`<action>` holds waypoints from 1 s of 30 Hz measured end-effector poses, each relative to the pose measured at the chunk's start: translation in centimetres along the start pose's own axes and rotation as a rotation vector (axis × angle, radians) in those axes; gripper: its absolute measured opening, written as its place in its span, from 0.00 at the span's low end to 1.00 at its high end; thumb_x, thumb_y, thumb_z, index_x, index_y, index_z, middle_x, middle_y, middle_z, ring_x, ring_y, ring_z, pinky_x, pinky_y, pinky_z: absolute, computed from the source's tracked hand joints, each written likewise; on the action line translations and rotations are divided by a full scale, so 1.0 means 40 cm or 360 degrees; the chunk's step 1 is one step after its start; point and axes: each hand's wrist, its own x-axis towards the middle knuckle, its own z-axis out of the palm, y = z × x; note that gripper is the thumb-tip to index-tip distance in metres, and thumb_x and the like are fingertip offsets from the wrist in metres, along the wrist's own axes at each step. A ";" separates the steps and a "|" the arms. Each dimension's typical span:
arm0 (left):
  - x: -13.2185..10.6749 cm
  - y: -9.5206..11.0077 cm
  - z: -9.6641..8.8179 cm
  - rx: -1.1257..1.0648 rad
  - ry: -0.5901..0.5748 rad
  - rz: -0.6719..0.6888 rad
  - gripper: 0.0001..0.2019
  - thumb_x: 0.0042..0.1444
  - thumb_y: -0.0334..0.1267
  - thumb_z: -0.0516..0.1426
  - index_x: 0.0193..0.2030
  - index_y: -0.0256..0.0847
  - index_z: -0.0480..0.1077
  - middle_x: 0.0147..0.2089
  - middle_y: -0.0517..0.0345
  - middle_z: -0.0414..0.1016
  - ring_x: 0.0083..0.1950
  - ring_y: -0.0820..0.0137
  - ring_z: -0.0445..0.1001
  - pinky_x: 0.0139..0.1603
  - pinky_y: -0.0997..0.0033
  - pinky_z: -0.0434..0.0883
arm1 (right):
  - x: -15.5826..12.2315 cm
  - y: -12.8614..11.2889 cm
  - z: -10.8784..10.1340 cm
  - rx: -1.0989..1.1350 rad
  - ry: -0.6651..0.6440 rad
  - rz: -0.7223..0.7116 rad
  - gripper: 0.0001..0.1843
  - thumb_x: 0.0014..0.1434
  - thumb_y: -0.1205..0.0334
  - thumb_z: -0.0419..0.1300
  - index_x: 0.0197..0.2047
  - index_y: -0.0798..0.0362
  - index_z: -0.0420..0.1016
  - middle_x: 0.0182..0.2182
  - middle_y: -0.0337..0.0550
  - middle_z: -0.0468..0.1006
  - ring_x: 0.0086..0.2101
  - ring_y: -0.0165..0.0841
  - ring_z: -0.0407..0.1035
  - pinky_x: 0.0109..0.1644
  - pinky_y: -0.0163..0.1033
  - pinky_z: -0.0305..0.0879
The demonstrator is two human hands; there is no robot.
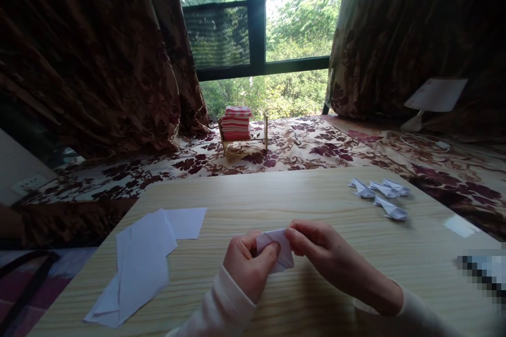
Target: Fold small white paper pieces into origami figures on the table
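My left hand (245, 266) and right hand (330, 258) both have fingers clamped on the folded paper (278, 254), low over the table (276, 195) near me, likely to keep its creases tight. Spare sheets (142, 266) lie to the left, folded pieces (380, 195) to the right.

Centre: I see the folded paper (276, 253) between left hand (247, 266) and right hand (328, 255), low over the table (253, 195).
Left: loose sheets (138, 263) lie on the table.
Far right: folded pieces (379, 195) sit together.
Behind: small rack (243, 134), before the window (256, 16).
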 end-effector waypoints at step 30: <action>0.009 0.032 -0.008 -0.0032 -0.0183 -0.0263 0.11 0.40 0.39 0.56 0.20 0.30 0.72 0.16 0.62 0.59 0.22 0.76 0.54 0.24 0.73 0.51 | 0.002 0.004 -0.011 -0.0079 0.0086 -0.0174 0.05 0.55 0.64 0.56 0.33 0.56 0.71 0.26 0.39 0.71 0.27 0.29 0.64 0.30 0.34 0.62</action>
